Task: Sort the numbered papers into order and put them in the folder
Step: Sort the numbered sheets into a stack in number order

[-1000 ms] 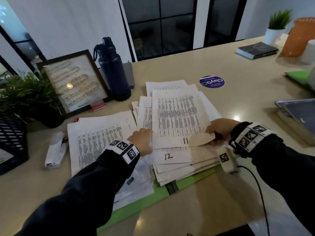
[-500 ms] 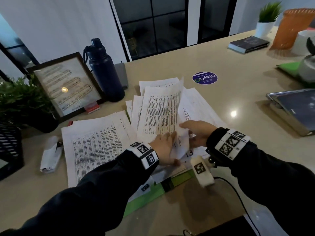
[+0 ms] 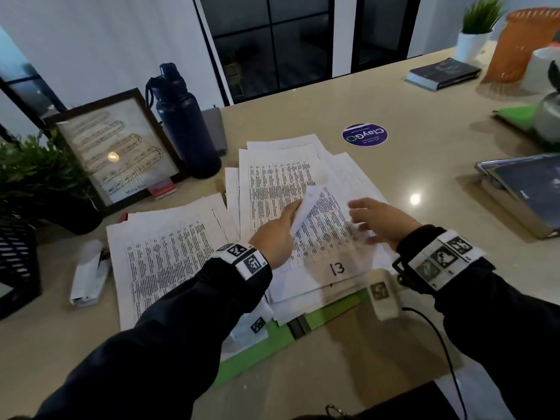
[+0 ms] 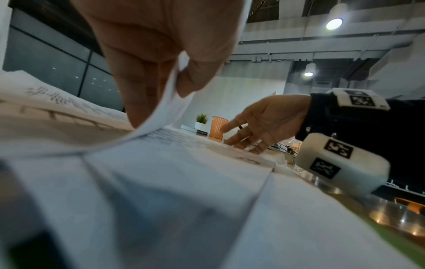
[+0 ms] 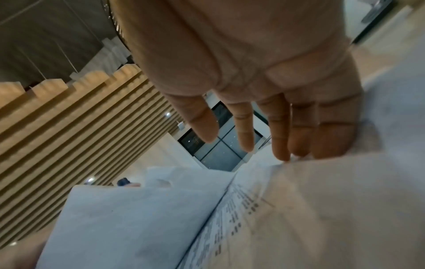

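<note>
A loose pile of printed sheets [image 3: 281, 177] lies on an open green folder [image 3: 263, 344] at the table's middle. Its top sheet is marked 13 [image 3: 337, 268]. My left hand [image 3: 277, 234] pinches the left edge of a sheet [image 4: 165, 102] and curls it up off the pile. My right hand [image 3: 375, 219] lies with straight fingers on the right part of sheet 13, fingertips [image 4: 243, 143] pressing the paper [image 5: 322, 209]. A second stack of sheets [image 3: 169, 253] lies to the left on the folder.
A dark bottle [image 3: 185, 128], a framed picture [image 3: 118, 150] and a plant [image 3: 33, 177] stand at the back left. A white stapler [image 3: 88, 277] lies at the left. A round sticker [image 3: 365, 134], a book [image 3: 442, 74] and a tablet [image 3: 527, 189] occupy the right.
The sheets marked 11 and 12 have left the top of the pile, and 13 now shows. My left hand moved right and lifted a sheet's edge; my right hand let go and flattened on the pile.
</note>
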Demonstrator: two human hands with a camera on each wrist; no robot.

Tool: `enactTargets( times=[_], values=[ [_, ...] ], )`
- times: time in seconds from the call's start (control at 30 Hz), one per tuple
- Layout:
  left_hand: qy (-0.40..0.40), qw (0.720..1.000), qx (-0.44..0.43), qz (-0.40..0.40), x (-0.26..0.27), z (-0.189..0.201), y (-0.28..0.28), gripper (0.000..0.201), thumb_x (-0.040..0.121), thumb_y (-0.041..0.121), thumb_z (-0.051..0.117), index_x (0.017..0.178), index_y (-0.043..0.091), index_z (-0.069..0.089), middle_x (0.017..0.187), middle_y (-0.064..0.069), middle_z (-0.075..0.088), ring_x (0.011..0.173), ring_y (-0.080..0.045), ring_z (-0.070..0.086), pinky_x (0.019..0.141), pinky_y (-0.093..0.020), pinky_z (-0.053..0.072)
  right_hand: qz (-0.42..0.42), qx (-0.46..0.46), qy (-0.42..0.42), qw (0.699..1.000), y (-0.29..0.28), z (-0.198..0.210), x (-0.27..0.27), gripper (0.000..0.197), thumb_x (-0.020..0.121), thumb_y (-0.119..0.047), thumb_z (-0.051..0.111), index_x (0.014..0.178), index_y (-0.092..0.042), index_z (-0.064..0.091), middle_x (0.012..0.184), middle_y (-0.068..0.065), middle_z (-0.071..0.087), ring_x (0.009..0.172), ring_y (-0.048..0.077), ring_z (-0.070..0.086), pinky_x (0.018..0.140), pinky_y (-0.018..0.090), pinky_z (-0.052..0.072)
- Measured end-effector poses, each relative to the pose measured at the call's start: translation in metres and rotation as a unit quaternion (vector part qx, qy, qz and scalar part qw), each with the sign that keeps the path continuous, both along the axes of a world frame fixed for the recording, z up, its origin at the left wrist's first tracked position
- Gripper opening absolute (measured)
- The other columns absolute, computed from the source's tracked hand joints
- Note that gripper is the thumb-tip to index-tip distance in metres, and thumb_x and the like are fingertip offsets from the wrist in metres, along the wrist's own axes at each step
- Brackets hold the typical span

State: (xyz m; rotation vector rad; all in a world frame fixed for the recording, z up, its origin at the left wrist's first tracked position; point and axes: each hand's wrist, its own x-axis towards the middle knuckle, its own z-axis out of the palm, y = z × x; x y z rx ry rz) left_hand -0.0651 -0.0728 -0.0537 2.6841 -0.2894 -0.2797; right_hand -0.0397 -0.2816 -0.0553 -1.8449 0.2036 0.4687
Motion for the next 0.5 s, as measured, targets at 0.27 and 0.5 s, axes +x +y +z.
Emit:
enactTargets(
  times=[0.27,0.5],
  values=[
    [-0.062,0.994,-0.031,-0.079,0.0,-0.01,-0.003,0.102,0.089,0.002,0.051,0.137,0.044,-0.028,0.159,-0.004,-0.003,0.072,-0.025,0.066,0.064,-0.042,0.057,-0.038,-0.03,0.112,0.993,-0.017,0.004,-0.016,0.023,0.094,-0.016,0.049,0.108,0.002,0.056,0.089,0.014,0.06,0.058,0.026,0.059,0.05,0.028,0.048],
    [-0.107,0.992,-0.015,-0.067,-0.009,-0.002,-0.009,0.125,0.075,-0.025,0.041,0.117,0.071,-0.028,0.154,0.008,-0.027,0.049,-0.015,0.042,0.042,-0.024,0.04,0.098,-0.31,-0.082,0.942,-0.001,0.002,-0.023,0.034,0.096,-0.015,0.039,0.109,0.005,0.064,0.116,0.019,0.062,0.109,0.033,0.056,0.092,0.038,0.043]
  ],
)
